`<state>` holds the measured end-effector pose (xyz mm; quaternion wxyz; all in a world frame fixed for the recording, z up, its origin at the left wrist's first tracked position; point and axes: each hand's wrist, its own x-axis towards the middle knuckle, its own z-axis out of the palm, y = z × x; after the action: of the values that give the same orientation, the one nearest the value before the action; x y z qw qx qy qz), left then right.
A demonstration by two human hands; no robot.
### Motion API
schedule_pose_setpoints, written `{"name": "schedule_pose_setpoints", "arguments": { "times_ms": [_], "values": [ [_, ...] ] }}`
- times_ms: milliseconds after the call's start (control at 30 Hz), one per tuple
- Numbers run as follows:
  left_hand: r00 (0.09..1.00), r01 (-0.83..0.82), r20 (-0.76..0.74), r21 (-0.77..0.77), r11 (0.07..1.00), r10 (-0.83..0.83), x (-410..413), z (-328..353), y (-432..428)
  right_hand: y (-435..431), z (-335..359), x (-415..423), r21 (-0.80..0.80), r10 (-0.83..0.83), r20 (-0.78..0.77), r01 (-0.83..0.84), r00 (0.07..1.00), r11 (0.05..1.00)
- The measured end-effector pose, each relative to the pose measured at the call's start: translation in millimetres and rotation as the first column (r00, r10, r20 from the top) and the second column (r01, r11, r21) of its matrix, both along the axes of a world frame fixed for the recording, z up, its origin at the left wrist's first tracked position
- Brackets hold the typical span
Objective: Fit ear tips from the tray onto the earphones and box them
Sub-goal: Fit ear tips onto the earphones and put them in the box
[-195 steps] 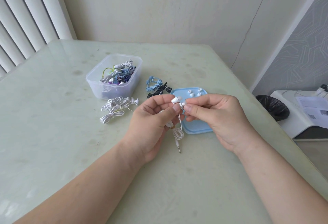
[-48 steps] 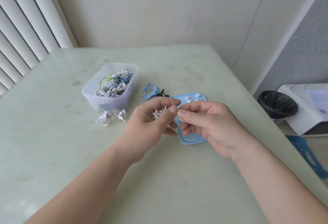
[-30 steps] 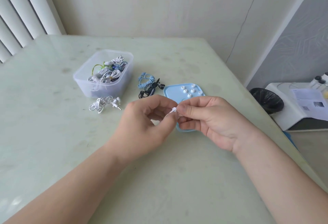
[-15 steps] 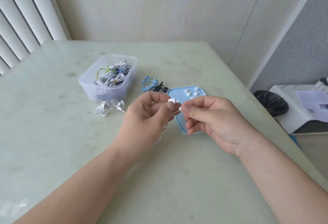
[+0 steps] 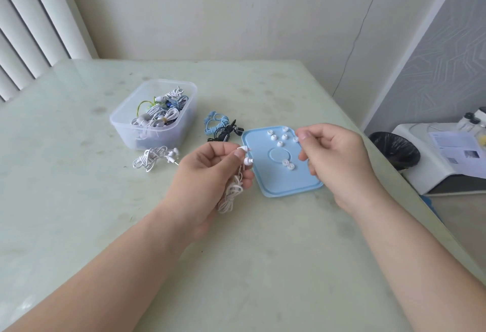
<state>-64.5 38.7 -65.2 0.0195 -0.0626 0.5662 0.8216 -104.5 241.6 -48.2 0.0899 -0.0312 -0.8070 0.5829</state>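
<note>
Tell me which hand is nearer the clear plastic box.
Left. The left hand is just right of the box; the right hand is farther right, over the blue tray.

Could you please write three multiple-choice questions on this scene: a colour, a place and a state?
1. What colour is the tray? A. light blue B. red C. black
2. Where does the loose white bundle lie? A. on the tray B. on the table, in front of the clear box C. on the floor
3. What is the left hand doing? A. lying flat B. gripping white earphones C. lifting the clear box
Answers: 1 A, its bare surface is pale blue; 2 B, it lies by the box's near wall; 3 B, cord hangs below its curled fingers.
</note>
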Motion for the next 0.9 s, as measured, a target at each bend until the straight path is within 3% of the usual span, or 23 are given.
{"name": "schedule_pose_setpoints", "arguments": {
  "times_ms": [133,367,600,733,833,900],
  "values": [
    [1.000,-0.005,0.026,-0.003,1.000,0.005,-1.2,-1.3,-0.9,2.5,-8.4,-2.5,0.238,0.036,-0.073,-0.018,0.997,0.971],
    [1.000,0.018,0.012,0.022,1.000,-0.019,0.7,0.3,0.3,4.9,-10.6,-0.6,0.506,0.114,0.039,-0.118,0.993,0.854],
    [0.997,0.073,0.005,0.037,0.997,-0.073,-0.9,-0.8,-2.4,7.7,-4.9,3.1,0.590,0.127,0.100,-0.161,0.987,0.791],
    [0.995,0.099,0.011,0.043,0.994,-0.100,-1.8,-1.2,-3.4,6.4,2.1,7.2,0.468,0.114,0.057,-0.127,0.992,0.874],
    [0.994,0.110,0.000,0.030,0.993,-0.110,-2.1,-2.7,-3.0,0.2,11.4,12.1,0.130,0.149,0.103,-0.162,0.984,0.978],
    [0.991,0.131,-0.011,0.019,0.991,-0.131,-2.2,-4.1,-3.6,-8.6,12.7,16.5,-0.075,0.206,0.132,-0.198,0.970,0.977]
  ]
}}
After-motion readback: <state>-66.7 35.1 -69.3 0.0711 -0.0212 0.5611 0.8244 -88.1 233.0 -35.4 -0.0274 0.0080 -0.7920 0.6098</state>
